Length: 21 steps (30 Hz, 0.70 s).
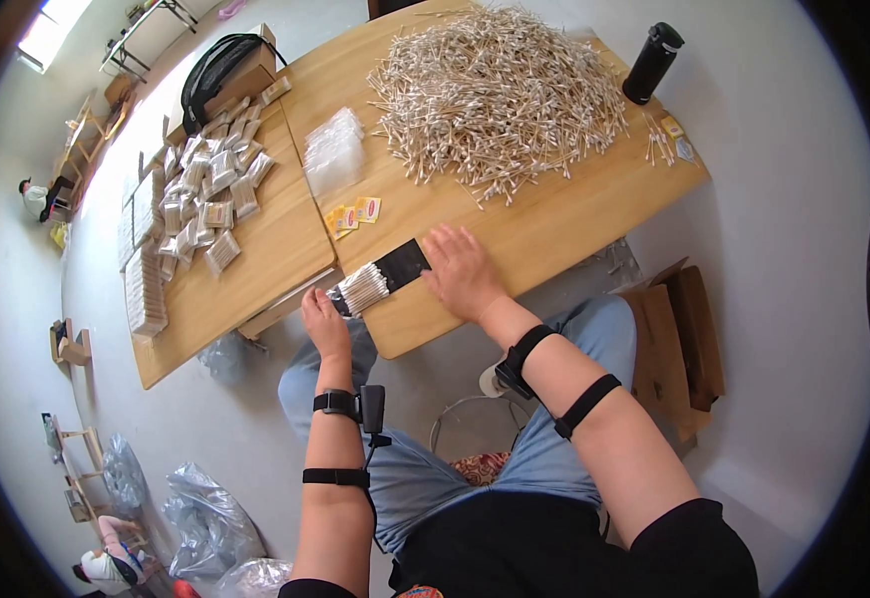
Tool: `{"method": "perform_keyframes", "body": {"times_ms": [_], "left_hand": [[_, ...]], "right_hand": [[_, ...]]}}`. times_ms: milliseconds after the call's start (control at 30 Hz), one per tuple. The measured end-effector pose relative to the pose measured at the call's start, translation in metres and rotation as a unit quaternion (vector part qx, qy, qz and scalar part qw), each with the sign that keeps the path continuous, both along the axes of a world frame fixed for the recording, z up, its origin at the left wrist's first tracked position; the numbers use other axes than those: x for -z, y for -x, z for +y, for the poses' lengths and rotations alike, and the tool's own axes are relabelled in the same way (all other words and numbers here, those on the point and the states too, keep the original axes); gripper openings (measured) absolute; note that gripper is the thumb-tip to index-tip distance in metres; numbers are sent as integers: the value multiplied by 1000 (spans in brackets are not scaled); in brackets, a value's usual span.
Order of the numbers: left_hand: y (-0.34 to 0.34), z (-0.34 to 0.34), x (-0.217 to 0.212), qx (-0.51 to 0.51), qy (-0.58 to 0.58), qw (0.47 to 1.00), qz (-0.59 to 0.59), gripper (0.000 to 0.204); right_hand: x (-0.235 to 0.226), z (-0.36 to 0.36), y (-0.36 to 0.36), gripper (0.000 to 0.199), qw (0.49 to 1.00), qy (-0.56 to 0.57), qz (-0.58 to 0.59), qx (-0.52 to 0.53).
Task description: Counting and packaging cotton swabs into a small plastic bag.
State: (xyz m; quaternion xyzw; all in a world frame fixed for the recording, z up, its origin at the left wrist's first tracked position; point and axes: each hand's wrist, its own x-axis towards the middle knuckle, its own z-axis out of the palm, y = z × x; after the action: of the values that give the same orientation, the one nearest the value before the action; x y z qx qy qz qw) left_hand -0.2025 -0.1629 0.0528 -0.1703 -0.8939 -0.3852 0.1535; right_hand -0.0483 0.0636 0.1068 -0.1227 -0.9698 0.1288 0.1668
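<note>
A row of cotton swabs (363, 288) lies side by side on a black strip (402, 265) at the table's near edge. My left hand (324, 321) is at the strip's left end, its fingers pressed together beside the swabs; what they pinch, if anything, I cannot make out. Flat on the wood by the strip's right end rests my right hand (463, 271), fingers outstretched and holding nothing. Beyond the strip lie several small yellow-and-white cards (357, 215). Farther back is a stack of clear plastic bags (334, 149).
A big heap of loose swabs (500, 95) covers the far right of the table (554, 244). A black bottle (652, 64) stands beside it. Packed swab bags (217, 171) pile up on the left, near a black bag (217, 75). An open carton (676, 344) is on the floor.
</note>
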Motion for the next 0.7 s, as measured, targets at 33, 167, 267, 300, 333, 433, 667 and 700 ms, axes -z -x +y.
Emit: {"method": "perform_keyframes", "body": {"times_ms": [33, 167, 267, 300, 333, 433, 667, 700], "left_hand": [[0, 0, 5, -22, -46, 994, -99, 38], [3, 4, 16, -20, -76, 977, -196, 47], [-4, 17, 16, -34, -153, 947, -282, 48], [-4, 19, 17, -34, -152, 947, -282, 48], [-4, 19, 17, -28, -147, 954, -261, 49], [-8, 24, 13, -11, -163, 956, -245, 50], [-6, 19, 14, -2, -253, 916, -312, 46], [-6, 18, 14, -4, -254, 915, -312, 46]], "right_hand": [[-1, -5, 1, 52, 1000, -1, -1, -1], [-4, -29, 14, 75, 991, -30, -110, -68], [-2, -44, 27, 78, 990, -52, -113, -69], [-4, -48, 28, 79, 988, -56, -121, -79], [-7, -52, 30, 80, 986, -60, -129, -89], [-12, -58, 33, 80, 983, -49, -149, -96], [5, -54, 35, 81, 994, -14, -104, -22], [3, -55, 36, 82, 994, -5, -107, -33]]}}
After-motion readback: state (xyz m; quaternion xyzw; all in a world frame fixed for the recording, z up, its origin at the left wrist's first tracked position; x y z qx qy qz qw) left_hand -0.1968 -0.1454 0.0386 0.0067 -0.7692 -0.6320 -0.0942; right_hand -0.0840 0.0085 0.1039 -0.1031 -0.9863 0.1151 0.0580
